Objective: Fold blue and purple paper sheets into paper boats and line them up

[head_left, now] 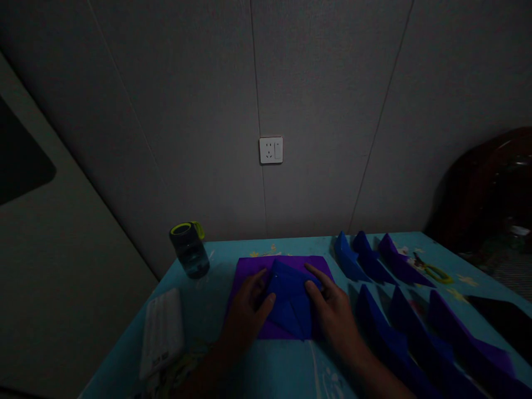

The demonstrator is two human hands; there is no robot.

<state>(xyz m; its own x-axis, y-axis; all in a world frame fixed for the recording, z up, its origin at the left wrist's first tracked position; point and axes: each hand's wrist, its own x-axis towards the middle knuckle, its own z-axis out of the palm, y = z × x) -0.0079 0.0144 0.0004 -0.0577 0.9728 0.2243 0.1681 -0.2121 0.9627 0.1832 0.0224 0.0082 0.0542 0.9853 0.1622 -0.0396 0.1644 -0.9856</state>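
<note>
A folded blue paper piece (290, 302) lies on top of a stack of purple paper sheets (249, 269) on the light blue table (224, 252). My left hand (247, 310) rests on the paper's left side, with its thumb pressed onto the blue fold. On the right side, my right hand (331, 308) lies with its fingers pressing down on the blue paper's edge. Both hands lie fairly flat, fingers stretched over the paper.
Several folded blue and purple paper boats (376, 260) stand in rows to the right. Yellow-handled scissors (432, 270) lie behind them. A dark bottle with a yellow-green lid (190, 249) stands at the back left; a white flat device (162, 332) lies at the front left. A wall socket (271, 150) is above.
</note>
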